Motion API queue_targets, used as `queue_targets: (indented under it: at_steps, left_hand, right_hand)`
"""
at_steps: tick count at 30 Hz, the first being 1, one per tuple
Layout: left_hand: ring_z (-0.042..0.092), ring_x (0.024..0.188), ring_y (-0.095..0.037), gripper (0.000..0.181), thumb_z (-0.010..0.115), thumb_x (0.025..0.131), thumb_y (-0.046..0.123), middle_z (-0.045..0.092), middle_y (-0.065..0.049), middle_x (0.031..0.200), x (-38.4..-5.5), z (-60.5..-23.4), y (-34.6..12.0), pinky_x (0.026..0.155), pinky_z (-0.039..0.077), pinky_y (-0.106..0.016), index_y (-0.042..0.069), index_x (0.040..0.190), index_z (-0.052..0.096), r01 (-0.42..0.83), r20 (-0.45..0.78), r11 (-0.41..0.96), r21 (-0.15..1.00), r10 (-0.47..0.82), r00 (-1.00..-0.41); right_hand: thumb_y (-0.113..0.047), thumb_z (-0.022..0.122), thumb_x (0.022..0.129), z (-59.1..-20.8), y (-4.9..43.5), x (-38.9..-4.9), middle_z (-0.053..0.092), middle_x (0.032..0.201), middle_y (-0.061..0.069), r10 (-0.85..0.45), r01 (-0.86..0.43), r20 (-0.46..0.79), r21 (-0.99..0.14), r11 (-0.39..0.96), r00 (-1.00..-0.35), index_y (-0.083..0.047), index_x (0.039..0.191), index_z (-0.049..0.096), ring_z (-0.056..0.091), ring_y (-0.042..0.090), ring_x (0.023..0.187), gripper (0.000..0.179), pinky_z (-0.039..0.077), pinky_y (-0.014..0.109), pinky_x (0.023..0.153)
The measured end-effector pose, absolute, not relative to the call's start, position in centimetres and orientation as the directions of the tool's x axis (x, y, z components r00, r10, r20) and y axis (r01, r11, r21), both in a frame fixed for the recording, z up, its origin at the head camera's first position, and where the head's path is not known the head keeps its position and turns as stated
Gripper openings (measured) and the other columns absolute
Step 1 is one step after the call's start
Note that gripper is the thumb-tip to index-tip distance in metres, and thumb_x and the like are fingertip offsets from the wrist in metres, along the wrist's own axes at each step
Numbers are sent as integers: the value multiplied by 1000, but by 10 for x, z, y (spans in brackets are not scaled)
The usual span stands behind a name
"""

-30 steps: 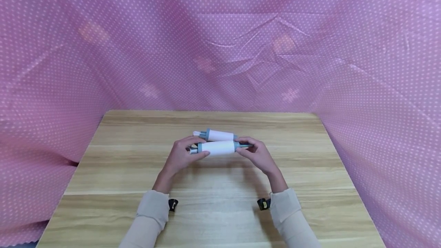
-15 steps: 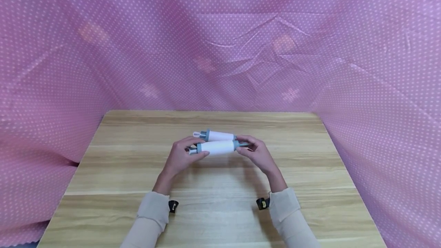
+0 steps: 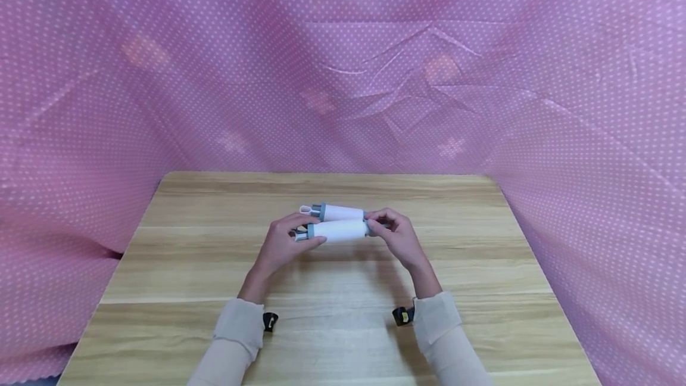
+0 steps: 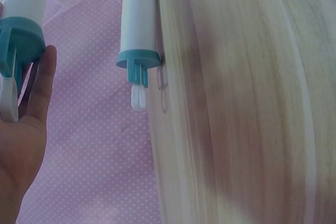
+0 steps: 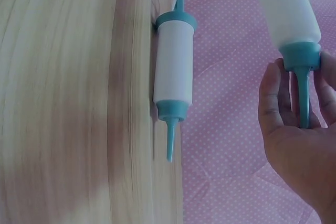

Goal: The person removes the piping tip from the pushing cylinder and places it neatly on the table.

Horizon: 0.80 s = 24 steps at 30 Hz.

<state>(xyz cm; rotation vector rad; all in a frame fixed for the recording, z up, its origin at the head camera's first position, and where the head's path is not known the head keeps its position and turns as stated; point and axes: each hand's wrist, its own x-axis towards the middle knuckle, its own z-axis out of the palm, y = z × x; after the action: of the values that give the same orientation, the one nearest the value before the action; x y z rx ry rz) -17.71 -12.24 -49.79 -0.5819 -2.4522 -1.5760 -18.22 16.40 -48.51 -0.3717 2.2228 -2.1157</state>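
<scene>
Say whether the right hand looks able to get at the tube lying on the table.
Probably not until it lets go: the right hand grips the held tube by its nozzle end. Otherwise, the lying tube looks close by, with nothing else in the way.

Room nearside of held tube [image 3: 337,230]; far tube [image 3: 343,212] seemingly obstructs behind.

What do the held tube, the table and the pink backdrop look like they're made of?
Held tube: probably plastic, matte white with smooth teal ends; no metallic shine.
Table: wood or wood-look laminate, soft sheen, showing streaky grain.
Pink backdrop: thin fabric or plastic sheeting, slightly glossy; it drapes in folds and creases.
</scene>
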Motion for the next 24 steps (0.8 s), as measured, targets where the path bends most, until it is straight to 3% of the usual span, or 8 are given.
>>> queue_targets:
  at_steps: [3,8,15,20,24]
  left_hand:
    - [66,99,-20,40,88,80,29,71,-9,121,-177,-498,-123,75,56,-35,11,113,76,414,350,357,837,231,-908]
    - [66,99,-19,39,89,79,30,71,-2,121,-176,-498,-126,76,55,-36,13,113,77,398,341,365,842,211,-916]
    - [64,99,-18,40,89,80,33,70,-4,122,-176,-497,-127,74,53,-36,15,114,77,380,320,378,844,214,-923]
    - [64,101,-20,43,89,79,31,70,-5,125,-174,-498,-126,74,54,-34,11,115,76,385,322,381,841,219,-921]
    - [65,103,-20,43,89,80,30,70,-5,125,-174,-498,-125,74,54,-33,9,116,76,384,321,381,841,220,-921]
  right_hand:
    - [-4,70,95,-486,164,-183,63,121,25,-214,-117,107,-992,37,-971,8,118,65,63,21,101,27,58,30,83]
    - [-2,74,92,-488,166,-182,63,121,21,-267,-58,50,-998,22,-962,5,128,64,67,24,99,39,60,35,84]
    - [-6,69,96,-488,169,-180,60,125,21,-298,-64,65,-998,-15,-952,7,125,64,69,24,96,32,59,46,84]
    - [-4,65,98,-489,169,-180,60,127,23,-289,-94,99,-995,-31,-952,10,117,64,67,26,103,24,60,41,84]
    - [-3,68,97,-488,172,-180,58,133,24,-311,-77,84,-996,-35,-947,10,128,60,64,31,111,35,58,40,89]
